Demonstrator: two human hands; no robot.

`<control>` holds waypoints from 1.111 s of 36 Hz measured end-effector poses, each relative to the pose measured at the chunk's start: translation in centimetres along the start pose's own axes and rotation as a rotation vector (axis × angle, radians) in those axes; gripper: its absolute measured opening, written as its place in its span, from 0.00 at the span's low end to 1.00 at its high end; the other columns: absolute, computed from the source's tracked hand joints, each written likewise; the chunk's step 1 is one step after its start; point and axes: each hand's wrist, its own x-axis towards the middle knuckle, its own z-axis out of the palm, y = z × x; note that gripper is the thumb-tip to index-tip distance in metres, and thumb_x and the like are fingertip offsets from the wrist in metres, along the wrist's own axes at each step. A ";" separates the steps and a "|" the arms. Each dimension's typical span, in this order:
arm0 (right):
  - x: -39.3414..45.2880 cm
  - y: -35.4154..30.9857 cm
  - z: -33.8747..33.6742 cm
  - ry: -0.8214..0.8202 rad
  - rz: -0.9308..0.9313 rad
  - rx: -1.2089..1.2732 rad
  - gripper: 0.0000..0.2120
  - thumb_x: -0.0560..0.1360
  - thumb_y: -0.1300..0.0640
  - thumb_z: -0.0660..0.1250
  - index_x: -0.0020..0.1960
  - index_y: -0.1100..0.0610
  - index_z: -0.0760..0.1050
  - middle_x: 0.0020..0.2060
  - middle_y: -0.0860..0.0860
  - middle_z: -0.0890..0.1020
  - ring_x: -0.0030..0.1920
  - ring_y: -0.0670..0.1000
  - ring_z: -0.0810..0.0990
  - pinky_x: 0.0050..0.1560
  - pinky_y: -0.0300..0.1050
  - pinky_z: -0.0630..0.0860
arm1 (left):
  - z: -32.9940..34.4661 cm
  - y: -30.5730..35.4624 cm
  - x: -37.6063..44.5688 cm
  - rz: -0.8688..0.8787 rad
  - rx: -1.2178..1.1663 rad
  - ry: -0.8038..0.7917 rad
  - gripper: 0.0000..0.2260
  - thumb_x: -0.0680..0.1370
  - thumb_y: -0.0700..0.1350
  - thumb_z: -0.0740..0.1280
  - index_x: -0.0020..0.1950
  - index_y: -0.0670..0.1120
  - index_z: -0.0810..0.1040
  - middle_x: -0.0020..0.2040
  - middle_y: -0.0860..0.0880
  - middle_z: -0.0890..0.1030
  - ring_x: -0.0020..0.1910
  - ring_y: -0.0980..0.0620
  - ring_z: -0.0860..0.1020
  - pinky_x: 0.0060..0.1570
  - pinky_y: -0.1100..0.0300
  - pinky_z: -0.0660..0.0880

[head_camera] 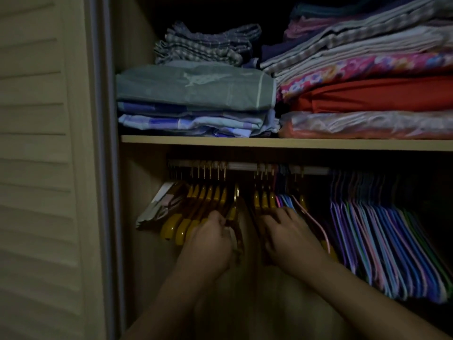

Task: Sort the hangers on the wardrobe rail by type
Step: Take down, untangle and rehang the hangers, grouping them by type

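— Hanging from the rail [245, 166] under the shelf [294, 144], wooden hangers [208, 200] crowd its left end; thin coloured hangers [382, 241] fill the right.

— And the hands?

— Her left hand [210, 239] curls its grip around one wooden hanger [234, 212] lifted off the rail. The right hand [289, 234] rests bent fingers on another wooden bunch [264, 201]; whether it grips, I cannot tell.

— Above?

— Folded linens [196, 99] stacked on the shelf.

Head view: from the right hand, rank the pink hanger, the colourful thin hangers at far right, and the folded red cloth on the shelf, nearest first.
From the right hand:
1. Pink hanger, right beside the hand on its right.
2. Colourful thin hangers, farther right on the rail.
3. Folded red cloth, up on the shelf, right stack.
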 end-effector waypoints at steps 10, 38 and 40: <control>-0.9 1.1 -0.8 -0.006 0.085 0.020 0.26 0.78 0.49 0.62 0.75 0.49 0.63 0.72 0.51 0.67 0.73 0.55 0.61 0.73 0.50 0.62 | 1.1 1.3 3.5 0.131 -0.043 0.160 0.08 0.83 0.50 0.60 0.63 0.58 0.69 0.53 0.57 0.72 0.49 0.53 0.80 0.47 0.54 0.81; -2.5 7.0 -1.3 0.067 0.511 0.478 0.13 0.80 0.61 0.62 0.64 0.56 0.77 0.57 0.54 0.80 0.50 0.51 0.78 0.50 0.44 0.73 | 3.3 -2.8 5.2 0.058 0.503 -0.018 0.21 0.81 0.50 0.61 0.74 0.52 0.62 0.66 0.48 0.73 0.62 0.47 0.76 0.54 0.55 0.73; -2.8 7.1 -1.3 0.039 0.529 0.493 0.15 0.80 0.63 0.62 0.65 0.56 0.76 0.57 0.55 0.81 0.50 0.52 0.78 0.49 0.40 0.70 | 3.0 -3.0 4.6 0.084 0.552 -0.026 0.21 0.81 0.51 0.60 0.74 0.52 0.63 0.67 0.47 0.73 0.62 0.46 0.76 0.57 0.52 0.75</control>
